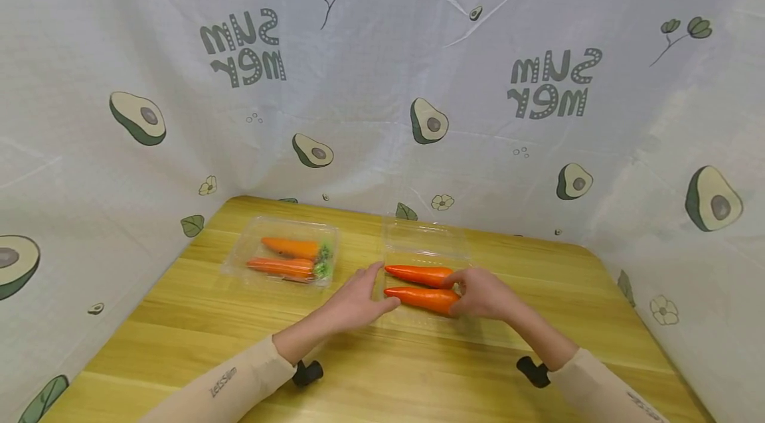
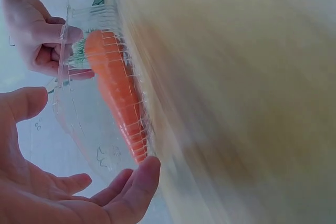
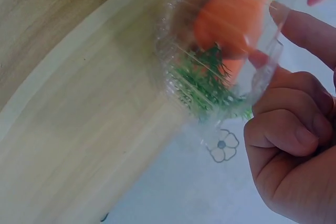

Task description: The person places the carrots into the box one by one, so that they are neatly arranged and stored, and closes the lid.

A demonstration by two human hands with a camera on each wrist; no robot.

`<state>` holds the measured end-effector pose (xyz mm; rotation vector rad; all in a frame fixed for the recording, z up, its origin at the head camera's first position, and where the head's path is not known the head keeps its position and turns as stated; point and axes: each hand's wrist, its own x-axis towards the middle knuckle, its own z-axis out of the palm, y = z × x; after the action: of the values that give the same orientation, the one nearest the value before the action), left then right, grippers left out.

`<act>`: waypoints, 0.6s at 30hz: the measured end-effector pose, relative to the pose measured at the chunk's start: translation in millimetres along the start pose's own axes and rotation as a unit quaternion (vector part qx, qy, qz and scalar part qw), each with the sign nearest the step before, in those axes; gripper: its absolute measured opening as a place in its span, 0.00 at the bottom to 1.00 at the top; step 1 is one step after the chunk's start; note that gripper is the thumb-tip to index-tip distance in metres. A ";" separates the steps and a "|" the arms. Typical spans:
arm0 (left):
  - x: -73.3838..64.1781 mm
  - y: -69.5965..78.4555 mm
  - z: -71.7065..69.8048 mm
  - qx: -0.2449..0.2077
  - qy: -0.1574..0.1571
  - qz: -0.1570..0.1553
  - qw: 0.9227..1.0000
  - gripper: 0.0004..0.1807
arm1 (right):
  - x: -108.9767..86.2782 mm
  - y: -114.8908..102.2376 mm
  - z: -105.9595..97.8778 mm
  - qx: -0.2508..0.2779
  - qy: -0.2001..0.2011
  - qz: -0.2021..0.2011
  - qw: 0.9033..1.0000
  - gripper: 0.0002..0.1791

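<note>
Two carrots [image 1: 421, 299] lie side by side in an opened clear plastic clamshell box [image 1: 427, 257], tips to the left and leafy green ends [image 3: 210, 85] to the right. My right hand [image 1: 485, 293] reaches over the box's right side, thumb and forefinger at the thick ends of the carrots; its other fingers are curled in the right wrist view. I cannot tell whether it pinches a carrot. At the box's left side, my left hand [image 1: 358, 303] has its fingers spread, thumb apart, near the pointed tips. The left wrist view shows that hand [image 2: 79, 198] holding nothing.
A second clear box [image 1: 239, 253], with several carrots [image 1: 289, 248] inside and their green tops to the right, stands at the left of the wooden table [image 1: 418, 380]. A white curtain [image 1: 382, 78] printed with avocados hangs behind and on both sides.
</note>
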<state>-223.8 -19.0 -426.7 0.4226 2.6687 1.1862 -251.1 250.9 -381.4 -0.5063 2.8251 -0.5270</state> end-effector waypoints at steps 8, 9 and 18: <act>11.8 9.0 5.2 -0.025 0.044 -0.016 0.999 0.47 | -7.4 3.9 -12.9 0.048 0.007 0.012 0.999 0.22; 13.9 9.6 5.9 -0.031 0.051 -0.018 0.998 0.47 | -8.2 4.4 -14.8 0.051 0.011 0.008 0.999 0.22; 35.4 10.4 6.3 -0.084 0.092 -0.049 0.991 0.43 | -4.5 19.4 -26.6 0.090 0.066 0.009 0.994 0.20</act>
<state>-253.5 3.7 -425.1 0.1600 2.6724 1.4699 -260.0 277.8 -364.0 -0.4239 2.8655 -0.8299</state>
